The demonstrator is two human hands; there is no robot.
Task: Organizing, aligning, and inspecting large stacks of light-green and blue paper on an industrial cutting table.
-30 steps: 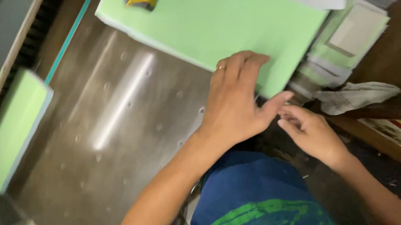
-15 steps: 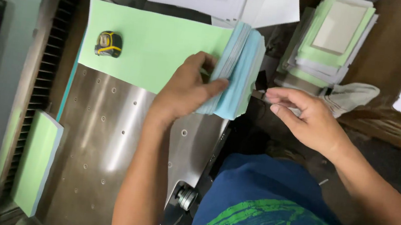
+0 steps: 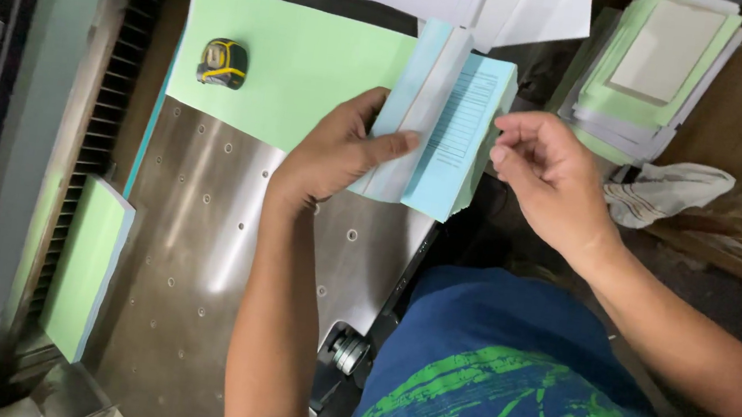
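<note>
A stack of pale blue printed forms (image 3: 453,139) is gripped by the left hand (image 3: 335,153), fingers wrapped over its near face, above the edge of a perforated steel surface (image 3: 208,246). The right hand (image 3: 551,178) is held just right of the stack, fingers loosely curled at its edge. Left of the stack, a yellow-and-black tape measure (image 3: 223,63) rests on a large green sheet (image 3: 313,62).

Dark blue T-shirt (image 3: 555,388) with bright green brushstroke print, short sleeves, bare forearms, no gloves
</note>
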